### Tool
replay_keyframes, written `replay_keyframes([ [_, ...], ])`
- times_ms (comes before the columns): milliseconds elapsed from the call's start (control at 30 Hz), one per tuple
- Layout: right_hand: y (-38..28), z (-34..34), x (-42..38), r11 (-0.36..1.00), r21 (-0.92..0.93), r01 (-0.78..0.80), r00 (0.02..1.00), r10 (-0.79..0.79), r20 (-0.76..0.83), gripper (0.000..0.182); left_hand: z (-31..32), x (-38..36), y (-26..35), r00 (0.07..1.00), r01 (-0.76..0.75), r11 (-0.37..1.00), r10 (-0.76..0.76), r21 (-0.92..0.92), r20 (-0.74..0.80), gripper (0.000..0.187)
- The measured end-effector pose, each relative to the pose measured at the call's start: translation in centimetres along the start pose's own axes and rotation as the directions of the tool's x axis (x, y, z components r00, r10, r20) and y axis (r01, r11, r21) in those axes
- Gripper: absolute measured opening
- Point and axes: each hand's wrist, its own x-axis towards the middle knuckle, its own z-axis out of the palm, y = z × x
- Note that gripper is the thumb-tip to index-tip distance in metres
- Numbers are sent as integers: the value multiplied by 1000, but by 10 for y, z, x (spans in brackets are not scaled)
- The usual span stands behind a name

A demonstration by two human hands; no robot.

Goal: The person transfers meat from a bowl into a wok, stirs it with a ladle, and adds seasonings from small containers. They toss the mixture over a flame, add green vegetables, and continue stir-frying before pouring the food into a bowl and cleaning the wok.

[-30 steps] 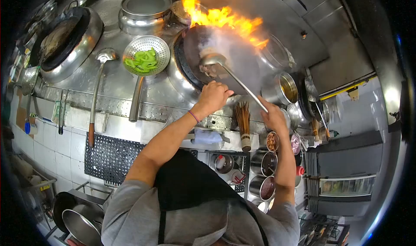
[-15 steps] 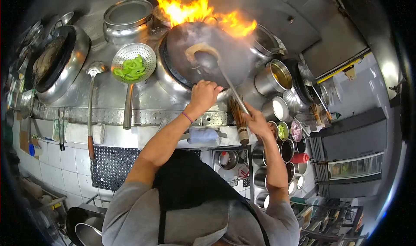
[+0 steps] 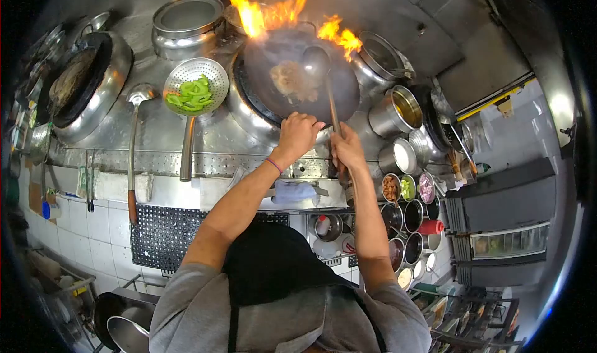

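Observation:
Flames rise behind the dark wok (image 3: 261, 61), which sits tilted on the burner with a pale brown food mass (image 3: 293, 81) inside. My left hand (image 3: 298, 137) is closed at the wok's near rim; whatever part it grips is hidden beneath the fingers. Wrapped round the long handle of a ladle (image 3: 317, 62) is my right hand (image 3: 347, 146). The ladle's bowl is over the wok, just right of the food. To the left, a perforated strainer (image 3: 216, 73) holds green pepper pieces (image 3: 194, 94).
Another ladle (image 3: 133, 148) lies left of the strainer. A second wok (image 3: 78, 79) stands at far left. A lidded pot (image 3: 188, 17) is behind. On the right are a pot of yellow liquid (image 3: 380, 118) and several ingredient containers. A folded blue cloth (image 3: 295, 191) lies at the front edge.
The ladle has swung more upright, its bowl moving right and up, and my right hand has moved left and up. The food is more spread out. The flames are smaller and split apart.

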Motion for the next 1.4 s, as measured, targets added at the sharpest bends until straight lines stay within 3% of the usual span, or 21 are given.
replay_keyframes([
  [33, 8, 5, 12, 981, -152, 122, 984, -139, -109, 41, 1, 0, 0, 1000, -4, 1000, 4, -7, -5, 28],
  [167, 29, 10, 66, 918, -358, 171, 927, -273, -257, 42, -4, 3, 3, 998, 25, 1000, -24, -13, 53, 27],
  [233, -18, 1, 37, 990, -144, 5, 998, 5, 67, 50, -4, 1, 2, 1000, 18, 1000, -18, -25, 16, 27],
  [267, -24, -8, 31, 965, -231, -120, 983, 148, 107, 49, -4, 0, 1, 999, 17, 999, -16, -35, 31, 27],
  [300, -19, -19, 24, 964, -229, -136, 982, 162, 97, 49, -6, 1, -1, 999, 14, 999, -11, -52, 44, 27],
  [367, -8, -38, 3, 781, -482, 397, 916, -367, 159, 48, -5, 2, -9, 998, 12, 997, -7, -77, 63, 27],
  [433, -11, -35, -30, 725, -547, 419, 902, -401, 161, 46, -1, 2, -17, 997, 9, 998, -4, -61, 82, 28],
  [567, 42, -14, -70, 791, -457, 407, 850, -511, -128, 49, -4, 3, -9, 994, 38, 999, -34, -38, 103, 29],
  [600, 48, -3, -78, 791, -472, 389, 845, -511, -160, 53, -4, 5, -9, 993, 23, 999, -19, -39, 115, 29],
  [633, 54, 2, -87, 839, -472, 271, 912, -380, -152, 54, -5, 3, -8, 995, 11, 999, -7, -34, 104, 30],
  [733, 62, 3, -94, 865, -382, 325, 885, -420, -199, 54, -3, 6, -9, 996, -41, 998, 44, -37, 80, 30],
  [800, 44, 8, -112, 978, -207, -20, 986, -15, -166, 50, -6, 3, -12, 994, -71, 997, 74, -37, 76, 29],
  [833, 53, 14, -113, 982, -188, -27, 982, -9, -188, 50, -5, 4, -13, 996, -69, 997, 70, -24, 53, 29],
  [900, 78, 23, -114, 974, -176, 142, 961, -178, -211, 49, -3, 5, -14, 998, -50, 998, 51, -29, 38, 31],
  [1033, 88, 19, -121, 951, 256, 171, 976, -128, -174, 50, -13, 7, -6, 991, -14, 1000, 17, -18, 135, 25],
  [1100, 79, 0, -143, 939, 331, 95, 979, -28, -202, 47, -14, 1, -3, 992, -92, 978, 74, 189, 102, 22],
  [1133, 96, -3, -148, 888, 356, 292, 932, -182, -313, 45, -12, -4, 12, 980, -173, 900, 196, 400, -18, 27],
  [1167, 93, -20, -162, 887, 353, 297, 919, -166, -357, 45, -7, -10, 41, 989, -64, 869, 122, 490, -87, 30],
  [1233, 76, -59, -210, 786, 614, 68, 957, 122, -262, 46, 17, -12, 66, 967, -222, 954, 242, 203, -83, 27],
  [1300, 84, -80, -240, 676, 674, 298, 886, 68, -459, 43, 64, -25, 99, 971, -153, 954, 193, -259, 139, 22],
  [1400, 73, -120, -291, 699, 648, 303, 799, 185, -572, 41, 137, -43, 182, 816, -64, 863, 335, -501, 472, 20],
])
